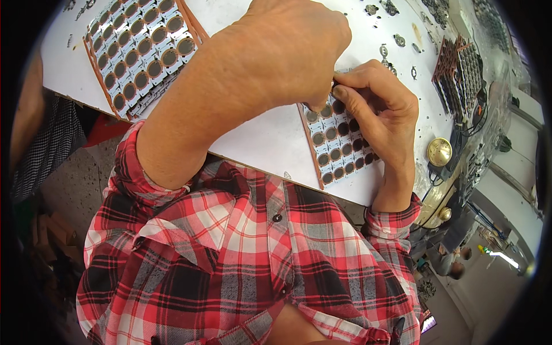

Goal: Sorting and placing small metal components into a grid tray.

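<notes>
Below both hands lies a flat panel [342,150] on the white table, with rows of round dark discs set in a pale board edged in copper-brown. My left hand [296,54] reaches across over its far left part, back of the hand upward and fingers curled down. Most of those fingers are hidden, and a fingertip shows close to the discs. At the panel's far edge my right hand [382,106] is closed, thumb and index finger pinched together beside the left hand. Something small and dark shows at their tips, too covered to name.
A stack of similar disc panels [138,54] lies at the far left. More panels [458,72] stand stacked at the right. Small metal pieces [399,40] are scattered on the white table [253,141]. A brass-coloured dome [439,152] sits at the right edge beside cables. Another person's arm [29,109] shows at the left.
</notes>
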The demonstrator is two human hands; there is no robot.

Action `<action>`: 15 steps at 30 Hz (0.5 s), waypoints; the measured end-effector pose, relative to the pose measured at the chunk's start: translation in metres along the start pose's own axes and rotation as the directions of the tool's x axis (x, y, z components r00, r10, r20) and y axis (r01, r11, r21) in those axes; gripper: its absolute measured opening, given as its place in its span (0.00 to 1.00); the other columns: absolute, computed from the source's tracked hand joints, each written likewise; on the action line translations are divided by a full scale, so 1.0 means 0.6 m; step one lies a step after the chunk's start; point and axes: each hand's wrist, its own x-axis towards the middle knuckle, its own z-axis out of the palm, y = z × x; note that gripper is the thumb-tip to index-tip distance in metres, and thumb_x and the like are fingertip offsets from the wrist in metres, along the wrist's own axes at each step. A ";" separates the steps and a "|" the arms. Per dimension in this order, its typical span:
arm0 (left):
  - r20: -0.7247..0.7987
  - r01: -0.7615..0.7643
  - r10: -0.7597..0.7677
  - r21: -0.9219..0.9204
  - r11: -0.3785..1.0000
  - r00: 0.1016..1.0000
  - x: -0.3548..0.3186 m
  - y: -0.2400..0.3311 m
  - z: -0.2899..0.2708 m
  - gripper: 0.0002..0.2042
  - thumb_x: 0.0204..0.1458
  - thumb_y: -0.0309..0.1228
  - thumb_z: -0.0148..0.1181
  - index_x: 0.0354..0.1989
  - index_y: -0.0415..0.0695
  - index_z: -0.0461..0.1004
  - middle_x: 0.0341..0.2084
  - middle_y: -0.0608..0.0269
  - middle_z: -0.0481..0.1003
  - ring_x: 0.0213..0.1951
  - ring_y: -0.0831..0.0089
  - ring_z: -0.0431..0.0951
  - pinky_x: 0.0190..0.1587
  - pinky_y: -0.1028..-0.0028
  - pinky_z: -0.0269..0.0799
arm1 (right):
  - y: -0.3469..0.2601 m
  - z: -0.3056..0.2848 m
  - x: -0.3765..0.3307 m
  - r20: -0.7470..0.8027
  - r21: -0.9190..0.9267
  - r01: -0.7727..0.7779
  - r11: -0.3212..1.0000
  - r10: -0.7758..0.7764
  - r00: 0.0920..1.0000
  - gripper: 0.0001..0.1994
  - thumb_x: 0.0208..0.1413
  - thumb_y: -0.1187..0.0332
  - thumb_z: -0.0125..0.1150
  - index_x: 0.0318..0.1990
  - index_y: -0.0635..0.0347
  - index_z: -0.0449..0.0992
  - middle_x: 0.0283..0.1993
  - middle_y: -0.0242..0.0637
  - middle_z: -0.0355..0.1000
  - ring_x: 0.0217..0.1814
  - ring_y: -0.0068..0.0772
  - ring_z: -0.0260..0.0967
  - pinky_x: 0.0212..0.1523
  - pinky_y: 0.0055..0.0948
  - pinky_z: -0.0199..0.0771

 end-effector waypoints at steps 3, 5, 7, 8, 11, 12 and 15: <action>0.043 -0.026 0.027 -0.013 1.000 0.999 0.000 0.003 -0.005 0.17 0.43 0.31 0.73 0.34 0.33 0.72 0.25 0.43 0.78 0.34 0.51 0.82 0.42 0.59 0.75 | 0.002 -0.004 0.000 0.045 -0.012 0.019 1.000 -0.019 0.999 0.08 0.56 0.86 0.65 0.43 0.71 0.82 0.36 0.34 0.76 0.37 0.21 0.71 0.38 0.21 0.69; 0.014 -0.027 0.027 0.011 1.000 1.000 0.001 0.005 -0.003 0.17 0.43 0.31 0.73 0.34 0.33 0.71 0.24 0.44 0.78 0.34 0.51 0.82 0.41 0.59 0.75 | -0.001 -0.002 0.000 0.039 -0.013 0.013 1.000 -0.013 0.999 0.08 0.56 0.85 0.66 0.43 0.71 0.82 0.36 0.33 0.75 0.36 0.21 0.70 0.38 0.21 0.68; -0.020 -0.028 0.028 0.030 0.999 0.999 0.000 -0.005 0.024 0.17 0.44 0.31 0.72 0.33 0.34 0.71 0.24 0.44 0.78 0.33 0.51 0.82 0.41 0.59 0.75 | -0.009 0.001 -0.002 0.026 -0.021 -0.010 1.000 0.011 1.000 0.08 0.56 0.85 0.66 0.43 0.70 0.82 0.36 0.33 0.75 0.36 0.20 0.70 0.37 0.21 0.68; -0.282 -0.087 0.128 0.155 0.984 0.951 0.000 -0.022 0.064 0.19 0.42 0.32 0.74 0.38 0.36 0.72 0.27 0.49 0.79 0.35 0.54 0.82 0.40 0.61 0.76 | -0.012 0.003 -0.002 0.021 -0.016 -0.029 0.999 0.030 0.999 0.07 0.56 0.84 0.66 0.42 0.70 0.82 0.35 0.32 0.74 0.35 0.20 0.69 0.37 0.20 0.68; -0.494 -0.125 0.226 0.229 0.965 0.840 0.000 -0.036 0.085 0.26 0.34 0.33 0.76 0.43 0.38 0.72 0.31 0.51 0.79 0.38 0.51 0.81 0.41 0.59 0.75 | -0.005 0.008 -0.003 0.015 0.040 0.021 0.999 -0.021 1.000 0.08 0.56 0.84 0.67 0.42 0.68 0.83 0.35 0.30 0.73 0.34 0.18 0.68 0.35 0.19 0.67; -0.472 -0.126 0.193 0.171 0.977 0.860 0.002 -0.036 0.086 0.30 0.28 0.33 0.77 0.43 0.38 0.70 0.31 0.49 0.78 0.40 0.47 0.80 0.42 0.55 0.73 | -0.003 0.010 -0.003 0.008 0.076 0.009 0.997 -0.010 1.000 0.08 0.56 0.83 0.67 0.43 0.68 0.83 0.34 0.30 0.73 0.33 0.17 0.68 0.35 0.19 0.67; -0.474 -0.130 0.213 0.203 0.971 0.854 0.007 -0.032 0.084 0.27 0.29 0.33 0.78 0.39 0.39 0.69 0.29 0.50 0.78 0.39 0.48 0.80 0.41 0.56 0.73 | 0.000 0.009 -0.004 0.007 0.091 -0.042 0.995 0.041 0.999 0.08 0.56 0.83 0.67 0.42 0.67 0.84 0.34 0.29 0.74 0.33 0.16 0.68 0.35 0.19 0.66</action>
